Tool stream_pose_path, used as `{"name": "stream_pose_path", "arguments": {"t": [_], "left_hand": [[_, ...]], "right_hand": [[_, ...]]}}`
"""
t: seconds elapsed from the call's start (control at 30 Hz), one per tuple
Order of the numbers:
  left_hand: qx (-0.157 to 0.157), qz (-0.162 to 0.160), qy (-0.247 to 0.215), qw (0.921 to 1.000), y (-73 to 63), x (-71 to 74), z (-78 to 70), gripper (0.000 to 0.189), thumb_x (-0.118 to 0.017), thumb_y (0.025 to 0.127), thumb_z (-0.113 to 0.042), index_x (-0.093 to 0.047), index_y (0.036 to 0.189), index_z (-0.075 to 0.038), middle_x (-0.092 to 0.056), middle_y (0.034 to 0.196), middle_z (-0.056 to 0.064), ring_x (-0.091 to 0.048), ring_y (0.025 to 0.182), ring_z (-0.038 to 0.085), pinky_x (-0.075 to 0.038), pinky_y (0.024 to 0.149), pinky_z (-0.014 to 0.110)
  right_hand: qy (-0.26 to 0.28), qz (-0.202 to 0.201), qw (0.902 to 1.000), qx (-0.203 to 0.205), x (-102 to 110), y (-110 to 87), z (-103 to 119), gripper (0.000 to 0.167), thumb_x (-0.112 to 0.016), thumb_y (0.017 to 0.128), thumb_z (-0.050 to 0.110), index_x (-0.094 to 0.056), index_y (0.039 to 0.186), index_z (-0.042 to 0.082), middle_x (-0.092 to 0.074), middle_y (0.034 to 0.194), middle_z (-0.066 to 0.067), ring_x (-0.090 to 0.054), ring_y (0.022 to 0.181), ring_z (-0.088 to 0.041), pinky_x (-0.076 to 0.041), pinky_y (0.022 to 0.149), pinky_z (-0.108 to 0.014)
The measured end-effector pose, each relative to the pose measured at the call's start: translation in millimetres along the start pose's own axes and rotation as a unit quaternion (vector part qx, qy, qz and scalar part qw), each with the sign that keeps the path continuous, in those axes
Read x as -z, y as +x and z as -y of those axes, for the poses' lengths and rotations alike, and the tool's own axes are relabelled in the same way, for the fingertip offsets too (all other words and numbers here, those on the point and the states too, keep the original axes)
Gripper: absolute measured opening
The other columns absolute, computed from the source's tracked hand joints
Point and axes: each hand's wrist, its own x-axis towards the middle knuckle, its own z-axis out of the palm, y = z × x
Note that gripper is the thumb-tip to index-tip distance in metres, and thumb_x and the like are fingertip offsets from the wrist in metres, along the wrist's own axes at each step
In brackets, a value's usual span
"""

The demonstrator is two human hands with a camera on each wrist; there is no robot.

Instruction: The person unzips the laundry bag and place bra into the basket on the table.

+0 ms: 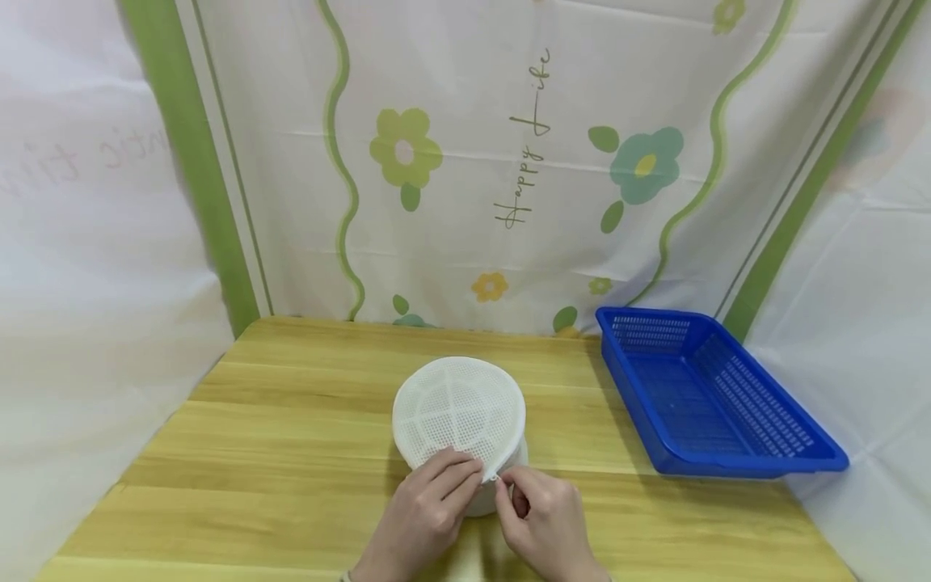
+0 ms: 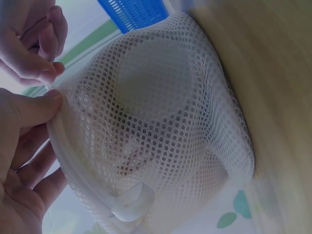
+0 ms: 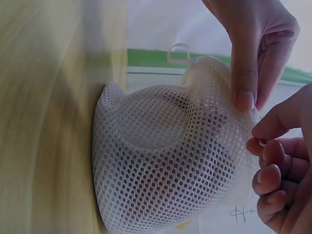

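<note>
A white mesh laundry bag stands on the table, its round flat top facing up. My left hand pinches the near edge of that top, fingers over the mesh and thumb against the side, as the left wrist view shows. Just to the right, my right hand pinches the small zipper pull at the rim between thumb and forefinger. Both hands almost meet there. A pale round patch shows on the mesh side, and a white fabric loop sticks out from the rim. Darker contents show faintly through the mesh.
A blue plastic basket with slotted walls stands at the right of the wood-grain table. A white curtain printed with flowers hangs behind the table, and more white cloth hangs at both sides.
</note>
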Motion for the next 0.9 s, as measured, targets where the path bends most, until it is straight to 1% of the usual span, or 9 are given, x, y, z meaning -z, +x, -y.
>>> {"name": "stream_pose_path", "arguments": {"t": [0.17, 0.4, 0.47, 0.57, 0.67, 0.73, 0.83, 0.9], "left_hand": [[0.007, 0.002, -0.001, 1.0, 0.3, 0.6, -0.5, 0.032, -0.046, 0.102, -0.006, -0.074, 0.09, 0.001, -0.071, 0.095, 0.01, -0.066, 0.091, 0.023, -0.053, 0.088, 0.038], [0.01, 0.009, -0.005, 0.9999, 0.8, 1.4, -1.2, 0.032, -0.046, 0.103, -0.007, -0.074, 0.09, 0.001, -0.071, 0.094, 0.009, -0.066, 0.092, 0.023, -0.053, 0.089, 0.038], [0.012, 0.01, -0.006, 0.9999, 0.4, 1.2, -1.5, 0.032, -0.046, 0.103, -0.007, -0.074, 0.09, 0.001, -0.071, 0.094, 0.009, -0.066, 0.092, 0.023, -0.053, 0.089, 0.038], [0.018, 0.011, -0.008, 0.9998, 0.0, 1.1, -1.8, 0.031, -0.046, 0.103, -0.008, -0.074, 0.09, 0.001, -0.071, 0.094, 0.009, -0.066, 0.091, 0.023, -0.053, 0.088, 0.039], [0.027, 0.011, -0.012, 0.9995, -0.3, 0.9, -1.8, 0.03, -0.048, 0.102, -0.009, -0.073, 0.092, 0.002, -0.071, 0.096, 0.01, -0.066, 0.092, 0.023, -0.053, 0.087, 0.038], [0.029, 0.01, -0.014, 0.9994, -0.3, 0.8, -1.5, 0.029, -0.048, 0.102, -0.009, -0.073, 0.093, 0.003, -0.071, 0.097, 0.01, -0.065, 0.093, 0.024, -0.054, 0.086, 0.038], [0.031, 0.011, -0.014, 0.9994, -0.3, 0.8, -1.2, 0.03, -0.047, 0.102, -0.008, -0.073, 0.095, 0.004, -0.071, 0.099, 0.012, -0.065, 0.093, 0.025, -0.054, 0.085, 0.037], [0.032, 0.014, -0.012, 0.9993, -0.4, 0.8, -1.1, 0.03, -0.046, 0.102, -0.008, -0.073, 0.096, 0.004, -0.07, 0.1, 0.012, -0.065, 0.094, 0.026, -0.054, 0.085, 0.036]], "right_hand": [[-0.011, -0.006, 0.9999, -0.004, 0.4, 1.3, -1.2, 0.014, -0.066, 0.075, 0.004, -0.062, 0.072, 0.018, -0.039, 0.057, 0.017, -0.032, 0.049, 0.009, -0.024, 0.042, -0.006], [-0.032, -0.024, 0.9985, -0.038, 1.7, 0.2, -3.8, 0.017, -0.07, 0.074, 0.005, -0.061, 0.068, 0.018, -0.039, 0.054, 0.017, -0.028, 0.047, 0.009, -0.023, 0.04, -0.007], [-0.029, -0.028, 0.9987, -0.031, 1.0, -0.7, -5.0, 0.017, -0.07, 0.073, 0.003, -0.062, 0.069, 0.017, -0.04, 0.054, 0.016, -0.029, 0.047, 0.009, -0.023, 0.04, -0.007], [-0.013, -0.024, 0.9996, -0.008, -0.3, -0.8, -5.7, 0.013, -0.069, 0.074, 0.002, -0.064, 0.073, 0.014, -0.042, 0.055, 0.015, -0.032, 0.048, 0.009, -0.025, 0.041, -0.006], [0.003, -0.019, 0.9996, 0.023, -2.2, 0.3, -5.5, 0.009, -0.065, 0.079, 0.004, -0.065, 0.076, 0.012, -0.043, 0.059, 0.015, -0.034, 0.05, 0.008, -0.026, 0.043, -0.004], [0.012, -0.018, 0.9989, 0.042, -3.3, 1.5, -4.3, 0.01, -0.063, 0.084, 0.007, -0.065, 0.076, 0.012, -0.043, 0.06, 0.015, -0.035, 0.051, 0.008, -0.027, 0.044, -0.004], [0.022, -0.016, 0.9981, 0.055, -4.3, 2.5, -2.7, 0.014, -0.06, 0.09, 0.01, -0.064, 0.077, 0.012, -0.043, 0.061, 0.014, -0.035, 0.051, 0.008, -0.026, 0.045, -0.004], [0.024, -0.016, 0.998, 0.057, -4.4, 2.8, -2.0, 0.015, -0.059, 0.091, 0.011, -0.064, 0.077, 0.012, -0.043, 0.061, 0.014, -0.035, 0.051, 0.008, -0.026, 0.045, -0.004]]}}
